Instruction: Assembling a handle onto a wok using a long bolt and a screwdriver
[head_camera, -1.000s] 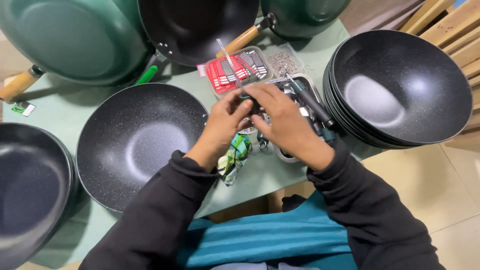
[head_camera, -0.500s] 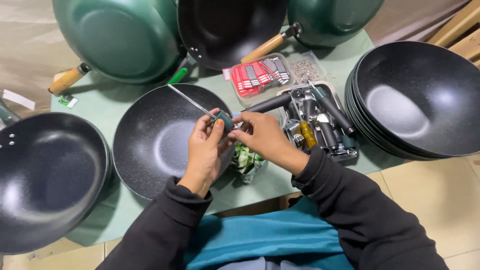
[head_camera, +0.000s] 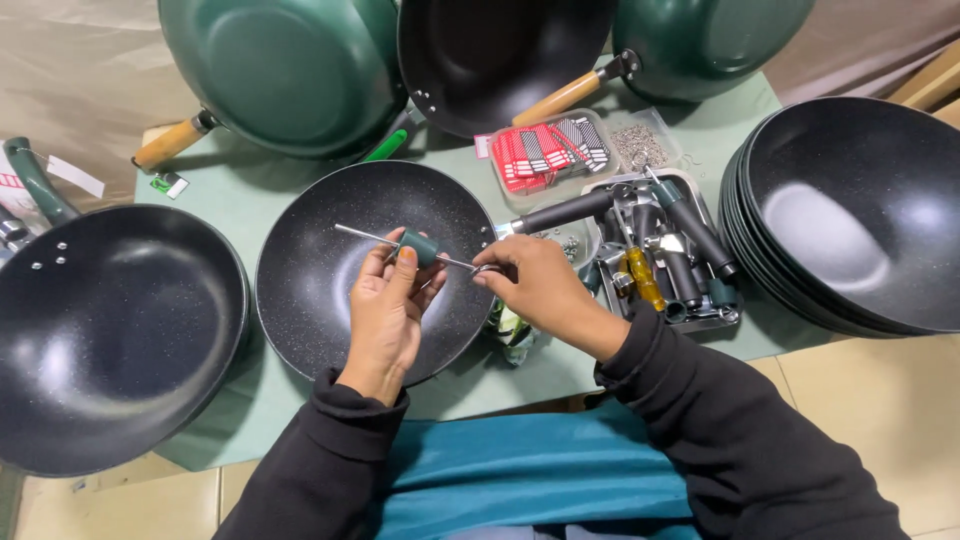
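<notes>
1. Pale green bench (head_camera: 250, 190), crowded; beige sheet behind, tiled floor below. Person seated, black sleeves, teal apron over the lap.
2. Left hand (head_camera: 385, 315): fingers closed around a small green sleeve (head_camera: 418, 247), pinched between thumb and fingertips, held above the speckled black pan (head_camera: 330, 270) in the middle of the bench.
3. Thin metal rod (head_camera: 400, 243) runs through the green sleeve, roughly level, its free end pointing left over the pan.
4. Right hand (head_camera: 530, 285): narrow pinch on the rod's right end, just beside the pan's rim. Whatever small part sits at the fingertips is too small to tell.
5. Handling, my read: rod is stiff, light, smooth metal, likely to slip or spin in bare fingers. Best held close to the sleeve, not at the far tip. Sleeve looks like hard plastic, light, easy to grip round its body.
6. Around: parts tray (head_camera: 665, 255) with black handles and a yellow-handled tool just right of the right hand; clear box of red and dark pieces (head_camera: 545, 150) behind it.
7. Stack of black pans (head_camera: 850, 220) far right, another black pan (head_camera: 110, 330) far left, green pans with wooden handles (head_camera: 290, 70) leaning at the back.
</notes>
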